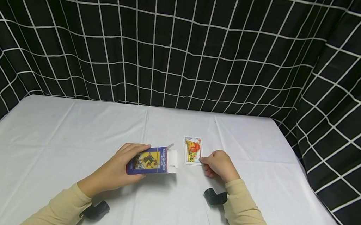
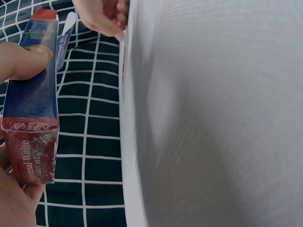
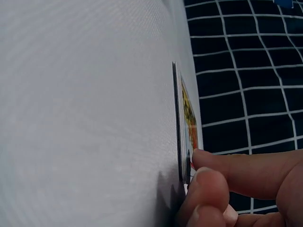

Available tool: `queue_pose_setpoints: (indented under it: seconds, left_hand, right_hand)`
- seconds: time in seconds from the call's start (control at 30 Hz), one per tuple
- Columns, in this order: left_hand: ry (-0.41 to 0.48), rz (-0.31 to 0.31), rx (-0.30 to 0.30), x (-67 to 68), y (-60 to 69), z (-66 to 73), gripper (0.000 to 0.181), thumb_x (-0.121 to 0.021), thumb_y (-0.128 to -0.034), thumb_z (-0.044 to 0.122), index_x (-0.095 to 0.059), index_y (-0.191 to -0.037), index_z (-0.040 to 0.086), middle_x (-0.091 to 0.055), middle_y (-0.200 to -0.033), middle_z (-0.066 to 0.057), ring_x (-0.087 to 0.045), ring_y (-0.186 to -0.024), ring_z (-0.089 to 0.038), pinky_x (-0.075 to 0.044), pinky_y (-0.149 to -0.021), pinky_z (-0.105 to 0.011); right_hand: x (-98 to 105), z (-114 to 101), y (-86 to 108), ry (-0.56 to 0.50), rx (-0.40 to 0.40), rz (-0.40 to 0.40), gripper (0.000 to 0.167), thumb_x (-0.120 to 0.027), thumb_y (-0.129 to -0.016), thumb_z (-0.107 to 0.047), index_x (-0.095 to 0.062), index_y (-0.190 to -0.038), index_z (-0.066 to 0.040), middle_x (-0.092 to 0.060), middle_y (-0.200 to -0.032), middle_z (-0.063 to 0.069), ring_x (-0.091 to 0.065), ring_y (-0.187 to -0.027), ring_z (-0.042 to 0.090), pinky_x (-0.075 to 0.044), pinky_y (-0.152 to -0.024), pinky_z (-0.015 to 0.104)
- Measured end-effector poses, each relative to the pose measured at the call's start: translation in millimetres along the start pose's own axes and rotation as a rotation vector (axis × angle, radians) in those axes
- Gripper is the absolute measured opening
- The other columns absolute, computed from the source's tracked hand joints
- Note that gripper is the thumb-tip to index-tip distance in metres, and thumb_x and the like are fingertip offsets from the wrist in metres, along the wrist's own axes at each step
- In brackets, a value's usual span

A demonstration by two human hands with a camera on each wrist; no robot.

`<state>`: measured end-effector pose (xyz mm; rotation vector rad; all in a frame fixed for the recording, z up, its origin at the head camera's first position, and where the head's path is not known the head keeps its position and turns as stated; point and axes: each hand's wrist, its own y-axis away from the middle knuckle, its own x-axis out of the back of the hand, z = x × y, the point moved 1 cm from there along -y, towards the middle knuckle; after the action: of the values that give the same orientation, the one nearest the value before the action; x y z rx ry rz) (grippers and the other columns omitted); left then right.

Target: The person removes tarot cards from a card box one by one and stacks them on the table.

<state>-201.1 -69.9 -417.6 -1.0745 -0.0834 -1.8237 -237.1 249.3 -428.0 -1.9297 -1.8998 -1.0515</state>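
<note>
My left hand [image 1: 117, 167] grips a blue tarot box [image 1: 148, 160], held above the tablecloth with its open white flap end [image 1: 172, 161] facing right. In the left wrist view, the thumb lies on the narrow blue side of the box [image 2: 33, 94], and its red end is towards the camera. A thin stack of tarot cards [image 1: 193, 148] lies face up right of the box. My right hand [image 1: 221, 165] pinches the near right corner of the stack. The right wrist view shows the thumb on top of the cards [image 3: 180, 123] and curled fingers by the edge.
A white cloth [image 1: 80, 133] covers the table. A black curtain with white grid lines [image 1: 160, 47] hangs behind it and along both sides. Dark wrist devices [image 1: 96, 210] stick out from under both sleeves.
</note>
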Motion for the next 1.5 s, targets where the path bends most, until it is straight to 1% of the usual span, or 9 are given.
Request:
queue_pose_setpoints:
  seconds: [0.13,0.23,0.4,0.6,0.73,0.83,1.0,1.2,1.5]
  left_hand:
    - [0.002,-0.001,0.001,-0.3,0.3,-0.2,0.075,-0.083,-0.0766,0.013,-0.05,-0.144,0.011,-0.056,-0.14,-0.007,-0.049,-0.126,-0.025,-0.045,-0.105,-0.049]
    - [0.003,0.0,0.001,0.0,0.2,0.4,0.077,-0.084,-0.0756,0.013,-0.05,-0.144,0.011,-0.056,-0.14,-0.008,-0.049,-0.126,-0.025,-0.044,-0.105,-0.05]
    - [0.003,-0.005,0.006,1.0,-0.5,1.0,0.078,-0.085,-0.0748,0.014,-0.049,-0.144,0.01,-0.057,-0.14,-0.007,-0.048,-0.128,-0.025,-0.044,-0.106,-0.049]
    - [0.002,-0.003,0.002,1.1,-0.5,0.7,0.078,-0.084,-0.075,0.015,-0.049,-0.144,0.01,-0.057,-0.14,-0.007,-0.048,-0.128,-0.025,-0.043,-0.107,-0.049]
    - [0.006,0.001,0.003,0.6,-0.7,0.6,0.078,-0.085,-0.0744,0.014,-0.049,-0.144,0.01,-0.057,-0.14,-0.008,-0.049,-0.127,-0.025,-0.043,-0.107,-0.049]
    - [0.009,0.001,0.005,0.2,-0.7,0.1,0.079,-0.085,-0.0742,0.013,-0.049,-0.144,0.01,-0.057,-0.14,-0.008,-0.049,-0.127,-0.026,-0.043,-0.107,-0.05]
    - [0.014,0.003,0.002,0.6,-1.0,0.3,0.078,-0.085,-0.0743,0.013,-0.049,-0.144,0.01,-0.058,-0.14,-0.008,-0.049,-0.128,-0.026,-0.043,-0.107,-0.05]
    - [0.02,0.001,0.01,0.5,-1.2,0.9,0.078,-0.085,-0.0745,0.013,-0.05,-0.144,0.01,-0.057,-0.14,-0.008,-0.049,-0.128,-0.025,-0.043,-0.107,-0.049]
    - [0.014,0.006,-0.002,-0.9,-1.1,-0.3,0.077,-0.084,-0.0748,0.012,-0.05,-0.143,0.009,-0.058,-0.139,-0.008,-0.049,-0.127,-0.026,-0.043,-0.107,-0.05]
  right_hand:
    - [1,0,0.6,-0.038,0.006,0.004,0.026,-0.067,-0.09,-0.019,-0.056,-0.073,-0.003,-0.054,-0.056,0.0,-0.053,-0.044,0.007,-0.047,-0.044,0.02]
    - [3,-1,1.1,-0.074,0.014,0.044,0.025,-0.068,-0.09,-0.019,-0.058,-0.075,-0.002,-0.054,-0.056,0.0,-0.052,-0.044,0.008,-0.047,-0.044,0.021]
    - [8,-9,3.7,-0.148,0.059,0.145,0.02,-0.07,-0.088,-0.016,-0.063,-0.086,0.003,-0.057,-0.058,-0.002,-0.054,-0.047,0.007,-0.05,-0.047,0.023]
    - [7,-25,14.0,-0.215,0.136,0.179,0.02,-0.071,-0.087,-0.013,-0.066,-0.096,0.005,-0.068,-0.07,0.006,-0.059,-0.054,0.005,-0.052,-0.054,0.022]
    - [5,-34,22.3,-0.263,0.178,0.164,0.019,-0.071,-0.087,-0.01,-0.068,-0.097,0.005,-0.073,-0.079,0.013,-0.064,-0.058,0.009,-0.054,-0.056,0.022]
    - [2,-39,27.4,-0.3,0.202,0.139,0.018,-0.072,-0.087,-0.009,-0.069,-0.097,0.005,-0.074,-0.084,0.014,-0.067,-0.063,0.012,-0.056,-0.058,0.024]
    - [-2,-48,35.3,-0.355,0.239,0.116,0.015,-0.072,-0.085,-0.004,-0.068,-0.094,0.007,-0.071,-0.081,0.012,-0.068,-0.065,0.015,-0.059,-0.059,0.027]
    - [-5,-56,43.9,-0.367,0.266,0.098,0.016,-0.071,-0.085,-0.004,-0.068,-0.095,0.009,-0.072,-0.083,0.008,-0.067,-0.065,0.012,-0.059,-0.061,0.026]
    - [-12,-64,56.3,-0.4,0.277,0.04,0.017,-0.071,-0.085,-0.005,-0.069,-0.095,0.009,-0.072,-0.087,0.012,-0.067,-0.066,0.012,-0.062,-0.07,0.03]
